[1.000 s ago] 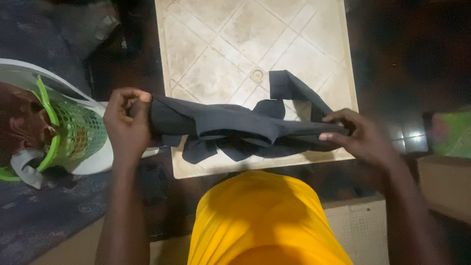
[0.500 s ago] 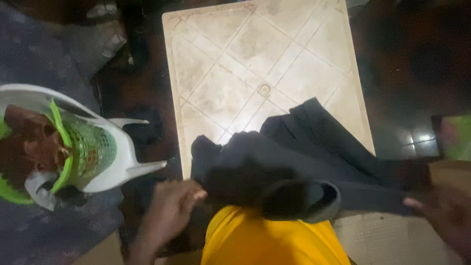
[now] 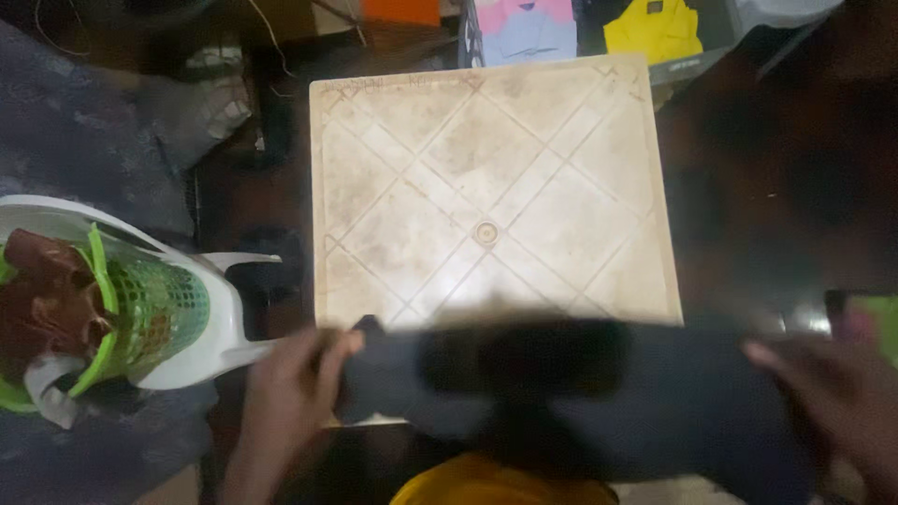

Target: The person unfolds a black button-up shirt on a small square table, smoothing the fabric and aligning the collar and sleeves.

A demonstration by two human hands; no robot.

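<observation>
A dark navy garment (image 3: 599, 393) is stretched wide and blurred across the near edge of a square cream plastic table (image 3: 486, 178). My left hand (image 3: 295, 383) grips the garment's left end beside the table's near left corner. My right hand (image 3: 828, 397) holds its right end, past the table's right side. The cloth hides the table's front edge and most of my yellow clothing (image 3: 500, 482) below.
A green mesh basket (image 3: 140, 304) with brownish cloth sits on a white plastic chair (image 3: 210, 318) at the left. Pink, blue and yellow shirts (image 3: 599, 28) lie beyond the table's far edge. A green object (image 3: 870, 323) shows at the right edge. Dark floor surrounds the table.
The bunched garment has been pulled toward me off the table top and spread wide between both hands. The view has tilted, showing the table's far edge.
</observation>
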